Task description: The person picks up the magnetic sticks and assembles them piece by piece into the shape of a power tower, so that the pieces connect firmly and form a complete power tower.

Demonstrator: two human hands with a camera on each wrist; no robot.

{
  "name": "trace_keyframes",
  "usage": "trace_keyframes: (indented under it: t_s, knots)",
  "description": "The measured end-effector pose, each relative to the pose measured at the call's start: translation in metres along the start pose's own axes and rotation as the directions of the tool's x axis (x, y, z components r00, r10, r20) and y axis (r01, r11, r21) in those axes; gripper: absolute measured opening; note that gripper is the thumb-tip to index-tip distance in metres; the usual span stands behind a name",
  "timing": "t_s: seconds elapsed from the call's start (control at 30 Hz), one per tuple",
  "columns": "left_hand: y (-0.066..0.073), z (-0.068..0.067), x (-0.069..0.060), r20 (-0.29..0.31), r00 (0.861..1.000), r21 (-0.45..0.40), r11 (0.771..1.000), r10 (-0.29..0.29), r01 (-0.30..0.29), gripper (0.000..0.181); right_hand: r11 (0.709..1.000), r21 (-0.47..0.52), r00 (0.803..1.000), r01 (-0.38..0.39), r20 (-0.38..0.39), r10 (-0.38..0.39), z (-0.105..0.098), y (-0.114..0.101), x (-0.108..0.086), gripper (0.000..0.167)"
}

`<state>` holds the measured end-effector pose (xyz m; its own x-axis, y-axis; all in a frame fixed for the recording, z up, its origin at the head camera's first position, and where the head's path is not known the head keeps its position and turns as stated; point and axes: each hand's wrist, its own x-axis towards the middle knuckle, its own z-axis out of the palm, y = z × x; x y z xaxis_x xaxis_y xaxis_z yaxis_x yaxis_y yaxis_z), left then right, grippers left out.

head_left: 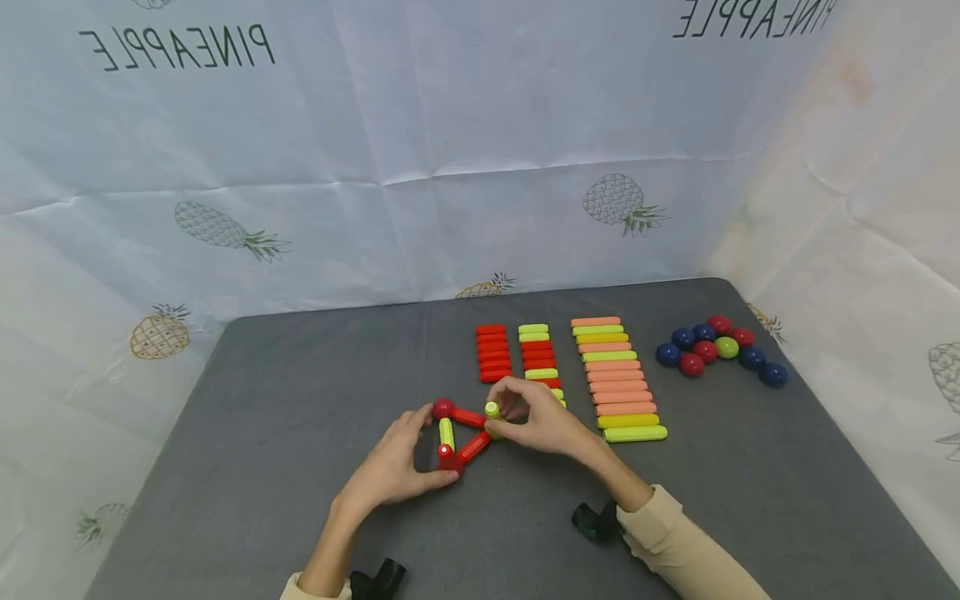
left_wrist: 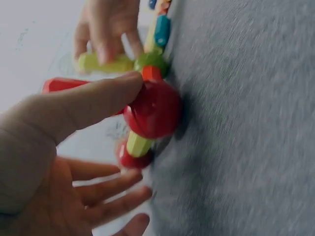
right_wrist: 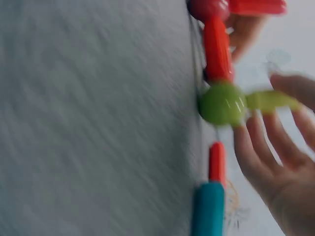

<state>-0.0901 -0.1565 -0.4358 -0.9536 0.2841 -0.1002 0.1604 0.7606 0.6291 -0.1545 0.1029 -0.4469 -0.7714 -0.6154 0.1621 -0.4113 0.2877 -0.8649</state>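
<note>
A flat triangle of balls and rods lies on the grey table. At its corners are a far red ball (head_left: 443, 408), a near red ball (left_wrist: 155, 109) and a green ball (right_wrist: 222, 104). Two red rods (head_left: 473, 447) and a yellow-green rod (head_left: 447, 434) form its sides. A short red rod (left_wrist: 64, 84) stands up from the near red ball. My left hand (head_left: 397, 458) holds the triangle's left side, thumb on the near ball, fingertips by the far one. My right hand (head_left: 536, 417) pinches an upright yellow-green stick (right_wrist: 270, 100) at the green ball.
Right of the triangle, short red rods (head_left: 492, 354) and a mixed red and yellow-green column (head_left: 538, 354) lie in rows. Longer orange and yellow rods (head_left: 617, 387) are lined up beyond. Loose blue, red and green balls (head_left: 705, 351) cluster at the far right. A pineapple-print cloth (head_left: 420, 233) hangs behind.
</note>
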Motion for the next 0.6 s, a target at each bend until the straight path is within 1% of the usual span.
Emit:
trace_keyframes:
  t_s: [0.1,0.13,0.17,0.2,0.23,0.3,0.33,0.37,0.4,0.47,0.53,0.6]
  knots:
    - [-0.005,-0.005,-0.001,0.041,0.997,-0.015,0.998,0.063,-0.063,0.085,0.999,0.047,0.992,-0.002,0.127,-0.004,-0.014,0.001,-0.002,0.025]
    - [-0.007,-0.006,-0.001,0.054,0.995,-0.012,0.997,0.080,-0.079,0.083,0.998,0.061,0.988,-0.005,0.155,-0.004,-0.019,0.002,-0.003,0.026]
    - [-0.009,-0.005,-0.001,0.066,0.994,-0.005,0.996,0.092,-0.091,0.083,0.998,0.065,0.986,-0.006,0.165,-0.005,-0.023,0.003,-0.003,0.028]
    - [-0.011,-0.005,0.000,0.077,0.992,0.000,0.995,0.099,-0.100,0.083,0.999,0.049,0.988,-0.004,0.154,-0.003,-0.027,0.003,-0.001,0.029]
    - [-0.012,-0.004,0.001,0.086,0.991,-0.002,0.995,0.103,-0.103,0.083,1.000,0.010,0.992,-0.001,0.125,0.000,-0.030,0.004,0.001,0.029]
    - [-0.015,-0.001,0.002,0.095,0.990,-0.013,0.994,0.108,-0.107,0.082,0.994,-0.112,0.999,0.003,0.042,0.001,-0.032,0.007,0.008,0.028]
    - [-0.016,0.000,0.004,0.096,0.989,-0.019,0.994,0.112,-0.111,0.081,0.982,-0.186,1.000,-0.008,0.000,0.008,-0.032,0.007,0.013,0.028]
    - [-0.017,0.002,0.005,0.096,0.988,-0.028,0.993,0.119,-0.117,0.080,0.963,-0.267,0.999,-0.031,-0.037,0.021,-0.030,0.008,0.018,0.028]
    - [-0.018,0.003,0.006,0.097,0.987,-0.039,0.991,0.129,-0.125,0.078,0.938,-0.342,0.997,-0.056,-0.060,0.038,-0.028,0.008,0.024,0.029]
    - [-0.019,0.004,0.008,0.102,0.983,-0.059,0.988,0.151,-0.146,0.076,0.884,-0.457,0.995,-0.099,-0.068,0.077,-0.024,0.009,0.033,0.031]
    - [-0.020,0.005,0.009,0.113,0.978,-0.078,0.983,0.175,-0.167,0.074,0.843,-0.519,0.990,-0.138,-0.058,0.126,-0.019,0.008,0.041,0.033]
    - [-0.021,0.005,0.009,0.128,0.972,-0.096,0.978,0.195,-0.183,0.073,0.819,-0.553,0.987,-0.156,-0.053,0.152,-0.015,0.009,0.046,0.033]
